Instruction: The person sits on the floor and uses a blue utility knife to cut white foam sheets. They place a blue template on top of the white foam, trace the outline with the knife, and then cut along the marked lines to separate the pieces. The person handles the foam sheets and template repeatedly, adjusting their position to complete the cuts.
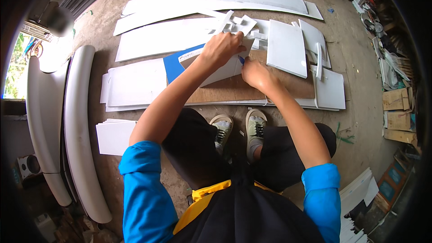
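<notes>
My left hand (pixel 222 49) is closed at the top of a white board piece (pixel 220 74), its fingers bent over the far edge. The piece has a rough, thick edge at its left end. My right hand (pixel 257 74) grips a small blue tool (pixel 241 60), its tip against the white piece close to my left fingers. Whether the tool is a pen or a cutter cannot be made out. Beneath the work lies a brown wooden board (pixel 279 87), with a blue sheet (pixel 171 66) showing at its left.
White offcuts (pixel 229 24) are heaped beyond my hands. A white panel (pixel 286 48) rests at the right, and long white sheets (pixel 216 0) lie on the concrete floor. White rolls (pixel 83 130) stand at the left. Cardboard boxes (pixel 396 100) line the right side.
</notes>
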`<state>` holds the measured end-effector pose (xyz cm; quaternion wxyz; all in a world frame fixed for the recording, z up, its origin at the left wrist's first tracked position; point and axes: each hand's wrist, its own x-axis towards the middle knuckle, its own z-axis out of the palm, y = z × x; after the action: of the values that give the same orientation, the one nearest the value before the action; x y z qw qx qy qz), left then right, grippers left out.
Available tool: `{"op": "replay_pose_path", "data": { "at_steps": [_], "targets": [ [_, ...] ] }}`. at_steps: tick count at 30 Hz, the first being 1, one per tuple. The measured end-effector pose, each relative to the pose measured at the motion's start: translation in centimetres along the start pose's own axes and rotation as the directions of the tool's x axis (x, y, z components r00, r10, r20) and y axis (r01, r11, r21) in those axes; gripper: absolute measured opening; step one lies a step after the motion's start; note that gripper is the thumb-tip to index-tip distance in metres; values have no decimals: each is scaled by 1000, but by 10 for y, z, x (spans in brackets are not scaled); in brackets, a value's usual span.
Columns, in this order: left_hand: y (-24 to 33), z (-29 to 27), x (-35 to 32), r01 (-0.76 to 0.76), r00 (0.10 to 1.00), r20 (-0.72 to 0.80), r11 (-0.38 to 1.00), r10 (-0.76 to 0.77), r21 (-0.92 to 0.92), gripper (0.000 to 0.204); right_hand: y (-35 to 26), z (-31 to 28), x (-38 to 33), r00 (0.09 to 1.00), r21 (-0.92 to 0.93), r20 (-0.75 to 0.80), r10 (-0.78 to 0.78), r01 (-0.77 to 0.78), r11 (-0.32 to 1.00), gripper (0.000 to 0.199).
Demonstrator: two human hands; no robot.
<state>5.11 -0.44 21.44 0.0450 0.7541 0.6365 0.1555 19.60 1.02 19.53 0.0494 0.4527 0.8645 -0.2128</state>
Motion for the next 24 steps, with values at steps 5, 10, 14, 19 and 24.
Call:
{"op": "replay_pose_path", "data": {
  "at_steps": [5,10,14,19,24],
  "targets": [
    [1,3,0,-34,999,-26,999,35,24,33,2,10,8,997,41,52,59,-62,997,31],
    [-2,4,-1,-69,993,-92,995,76,75,30,0,18,14,988,81,101,112,-121,989,34],
    [2,3,1,-58,995,-77,993,66,100,31,5,31,19,988,93,92,125,-133,987,35],
    [0,3,1,-44,995,-84,990,55,134,32,1,26,16,991,32,82,107,-110,993,33],
    [-5,2,5,-31,996,-79,994,39,108,31,-1,4,1,989,10,103,108,-110,994,31]
  ]
}}
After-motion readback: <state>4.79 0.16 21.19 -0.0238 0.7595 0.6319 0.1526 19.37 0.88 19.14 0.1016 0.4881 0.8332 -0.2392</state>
